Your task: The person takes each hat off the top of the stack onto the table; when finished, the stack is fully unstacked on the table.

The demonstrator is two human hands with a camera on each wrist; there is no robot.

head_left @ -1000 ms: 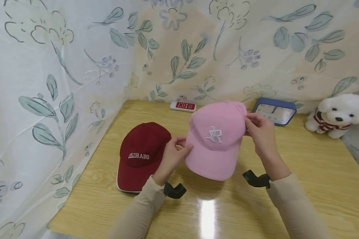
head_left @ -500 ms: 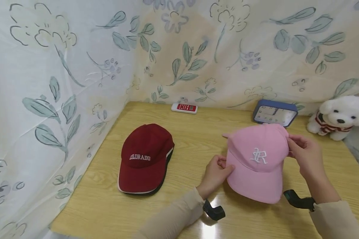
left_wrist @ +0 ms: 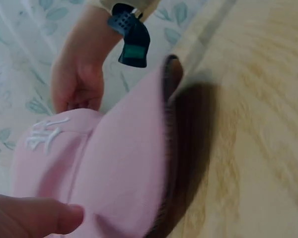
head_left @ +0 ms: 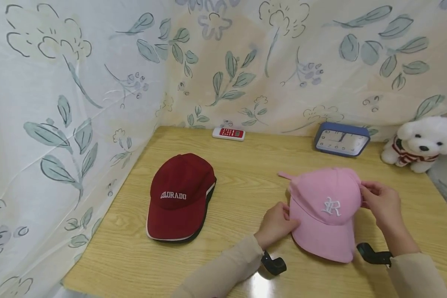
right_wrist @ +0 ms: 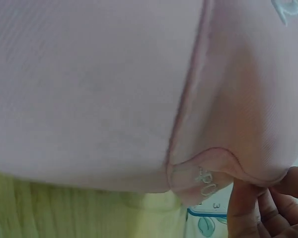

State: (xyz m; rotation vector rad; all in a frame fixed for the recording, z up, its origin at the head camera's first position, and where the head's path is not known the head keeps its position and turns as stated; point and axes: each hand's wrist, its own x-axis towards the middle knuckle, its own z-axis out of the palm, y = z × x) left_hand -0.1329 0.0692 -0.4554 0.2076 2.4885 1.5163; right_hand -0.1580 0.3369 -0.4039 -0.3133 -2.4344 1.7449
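A pink cap with a white embroidered monogram sits low over the wooden table, right of centre, brim toward me. My left hand pinches its left side near the brim; the thumb lies on the pink fabric. My right hand pinches the cap's right side, fingers curled at the lower edge of the cap. In the left wrist view the right hand shows beyond the cap. A dark red cap lettered COLORADO lies flat to the left, untouched.
A red and white calculator and a blue-framed clock stand along the back edge. A white plush dog sits at the far right. Floral curtains close off the left and back sides.
Both hands carried the pink cap from the middle, beside the red cap, to the right and down toward the table. The red cap stayed put.
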